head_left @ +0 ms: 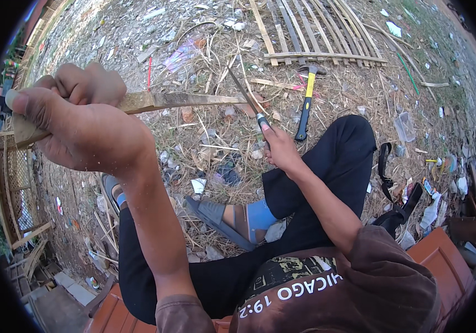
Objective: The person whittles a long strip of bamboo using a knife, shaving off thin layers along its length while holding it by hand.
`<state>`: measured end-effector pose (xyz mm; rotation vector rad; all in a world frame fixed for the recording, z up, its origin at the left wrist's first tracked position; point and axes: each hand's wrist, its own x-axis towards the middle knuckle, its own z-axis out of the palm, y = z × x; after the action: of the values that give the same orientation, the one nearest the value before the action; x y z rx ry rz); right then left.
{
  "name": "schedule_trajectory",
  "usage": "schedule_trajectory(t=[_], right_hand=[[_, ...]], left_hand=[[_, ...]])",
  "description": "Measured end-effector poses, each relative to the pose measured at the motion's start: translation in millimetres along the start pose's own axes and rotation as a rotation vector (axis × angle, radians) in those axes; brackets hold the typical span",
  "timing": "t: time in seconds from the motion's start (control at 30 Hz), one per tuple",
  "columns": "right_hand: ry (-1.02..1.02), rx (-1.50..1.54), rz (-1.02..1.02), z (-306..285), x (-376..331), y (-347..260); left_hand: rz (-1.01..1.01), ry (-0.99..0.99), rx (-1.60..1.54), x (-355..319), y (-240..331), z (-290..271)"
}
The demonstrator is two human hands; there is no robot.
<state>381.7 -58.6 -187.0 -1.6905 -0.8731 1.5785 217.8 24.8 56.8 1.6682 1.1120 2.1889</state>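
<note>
My left hand (91, 122) is raised at the left, its fingers wrapped around a strip of wood (193, 100). The strip runs out to the right, roughly level, and its far end narrows. In my right hand (281, 149) is a knife (244, 91) with a long thin blade and a dark handle. Its blade points up and away to the left, close to the strip's narrow end; I cannot tell whether they touch. Beyond my right knee lies a hammer (307, 102) with a yellow and black handle, its head near a slatted wooden panel (327, 55).
Wood shavings, sticks and litter cover the ground. A clear plastic container (404, 127) and a black strap (385, 166) lie at the right. A lattice wooden frame (13, 188) stands at the far left. I sit on a reddish-brown seat (443, 261), with a sandalled foot (221, 219) in front.
</note>
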Motion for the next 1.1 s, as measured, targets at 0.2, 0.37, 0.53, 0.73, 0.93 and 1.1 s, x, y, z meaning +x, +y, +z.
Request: schedule_trajectory(t=[0.2,0.37,0.53,0.73,0.93,1.1], right_hand=[[0.035,-0.294,-0.605,2.7,-35.3,-27.0],[0.187,-0.643,-0.211,5.6,6.6,28.8],[0.081,-0.252,-0.126,3.1,21.2,48.9],[0.195,-0.461,-0.301,-2.3,13.6,44.4],[0.219,-0.625,-0.418,-9.7,-11.0,14.9],[0.25,-0.723,-0.437,-3.0,-15.1,30.5]], left_hand=[[-0.035,-0.015,-0.106,-1.7,-1.4,0.0],[-0.075,0.016,-0.167,-2.1,-4.6,-7.4],[-0.113,0.017,-0.295,-6.5,-7.2,-11.1],[-0.096,0.013,-0.229,-9.4,-3.9,-22.9],[-0.124,0.025,-0.202,-17.1,8.7,-17.4],[-0.099,-0.01,-0.212,-11.0,13.3,-12.7]])
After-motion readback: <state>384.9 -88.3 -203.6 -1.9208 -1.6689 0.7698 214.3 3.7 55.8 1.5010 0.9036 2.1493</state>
